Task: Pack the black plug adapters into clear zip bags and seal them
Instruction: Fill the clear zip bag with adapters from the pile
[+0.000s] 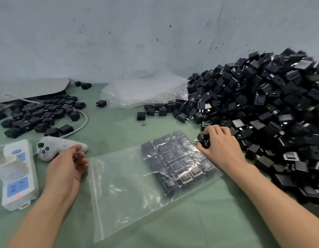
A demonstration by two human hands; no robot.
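Mouth of the clear zip bag (130,190) is laid at 9 o'clock, nearest the slack, empty left hand (65,169); a black adapter (202,139) is pinched by the right hand (222,146) at the bag's 2 o'clock.

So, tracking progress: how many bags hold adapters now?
1: the zip bag between left hand and right hand, adapters packed at its right end. The bag stack behind looks empty; others may be hidden.

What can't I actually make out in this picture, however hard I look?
Head view only.
- How many adapters the right hand grips: its fingers cover them.
- Whether the zip bag is sealed: its strip is too thin to tell.
- How far the adapter pile runs: cut by the right edge.
- The power strip's left end: cut by the left edge.
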